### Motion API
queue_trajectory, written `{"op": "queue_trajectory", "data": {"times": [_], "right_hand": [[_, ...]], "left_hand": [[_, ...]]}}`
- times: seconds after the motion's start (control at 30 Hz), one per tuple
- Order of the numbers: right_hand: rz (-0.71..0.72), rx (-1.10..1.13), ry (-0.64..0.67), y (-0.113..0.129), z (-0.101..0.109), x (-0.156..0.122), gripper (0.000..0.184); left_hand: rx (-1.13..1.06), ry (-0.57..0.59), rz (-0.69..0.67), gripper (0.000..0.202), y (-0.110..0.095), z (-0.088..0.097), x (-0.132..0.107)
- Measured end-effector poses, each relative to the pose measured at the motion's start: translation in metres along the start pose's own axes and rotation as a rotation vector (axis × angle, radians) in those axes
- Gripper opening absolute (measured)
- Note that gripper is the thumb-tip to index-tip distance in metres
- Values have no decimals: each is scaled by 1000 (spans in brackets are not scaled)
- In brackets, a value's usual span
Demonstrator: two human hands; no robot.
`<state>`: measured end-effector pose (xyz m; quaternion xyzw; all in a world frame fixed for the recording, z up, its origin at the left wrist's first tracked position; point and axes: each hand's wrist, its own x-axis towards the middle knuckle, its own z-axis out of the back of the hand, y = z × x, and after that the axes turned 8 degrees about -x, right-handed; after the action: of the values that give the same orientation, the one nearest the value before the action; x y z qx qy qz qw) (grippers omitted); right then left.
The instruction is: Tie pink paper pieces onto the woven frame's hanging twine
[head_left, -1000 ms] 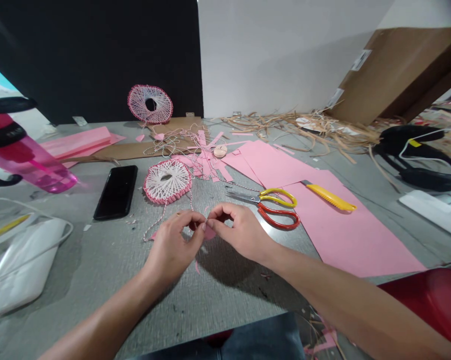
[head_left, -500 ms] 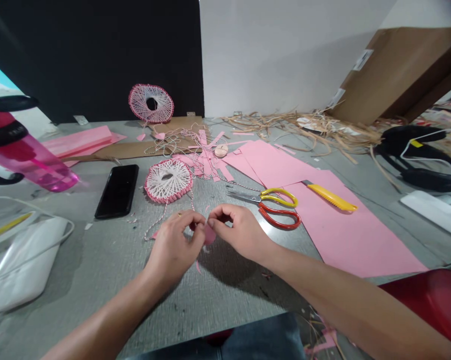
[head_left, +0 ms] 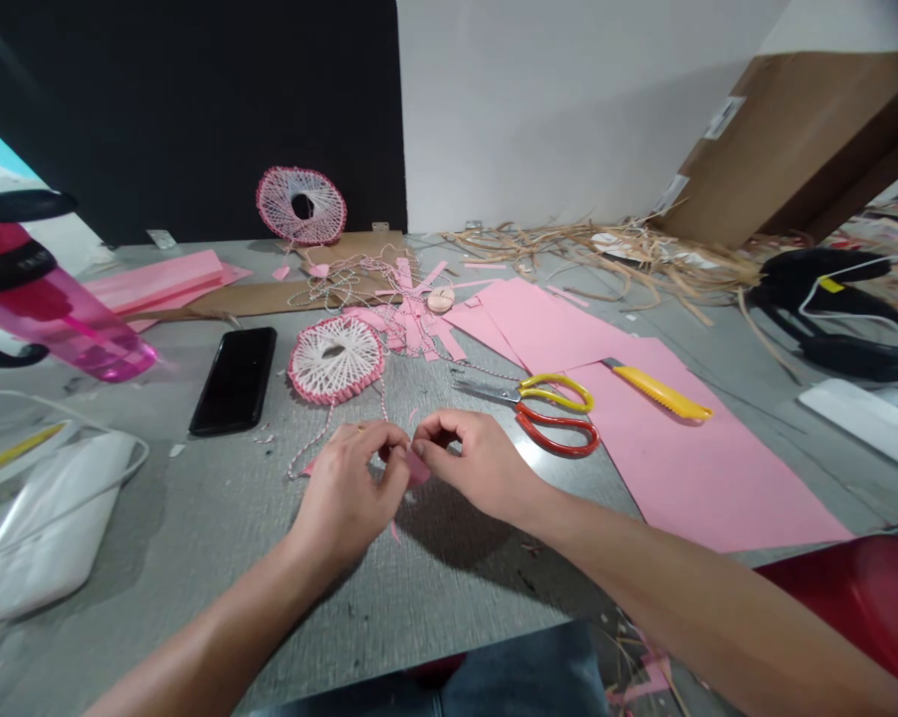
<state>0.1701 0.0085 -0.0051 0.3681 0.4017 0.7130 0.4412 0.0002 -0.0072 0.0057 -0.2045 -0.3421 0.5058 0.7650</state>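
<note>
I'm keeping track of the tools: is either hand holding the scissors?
No, the scissors lie on the table, apart from both, while the left hand and right hand meet at a small piece of pink paper.

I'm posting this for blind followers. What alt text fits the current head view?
A person's left hand and right hand pinch a small pink piece over a grey table. Nearby lie a pink-rimmed string ring, a black phone, red-and-yellow-handled scissors and a yellow cutter on pink paper.

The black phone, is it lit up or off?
It looks off: the black phone is plain dark on top, with no picture or light showing.
</note>
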Motion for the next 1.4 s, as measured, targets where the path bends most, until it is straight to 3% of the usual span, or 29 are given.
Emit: {"op": "queue_trajectory", "data": {"times": [0.33,0.73,1.0,1.4], "right_hand": [[25,-58,22,0,1,-1,16],[-49,18,19,-3,6,5,11],[-93,192,67,-4,4,4,12],[-139,266,103,-6,4,6,12]], "left_hand": [[22,-9,-94,15,4,0,1],[-158,60,78,18,3,1,3],[-253,46,115,16,-1,-1,4],[-334,64,190,14,-1,-1,5]]}}
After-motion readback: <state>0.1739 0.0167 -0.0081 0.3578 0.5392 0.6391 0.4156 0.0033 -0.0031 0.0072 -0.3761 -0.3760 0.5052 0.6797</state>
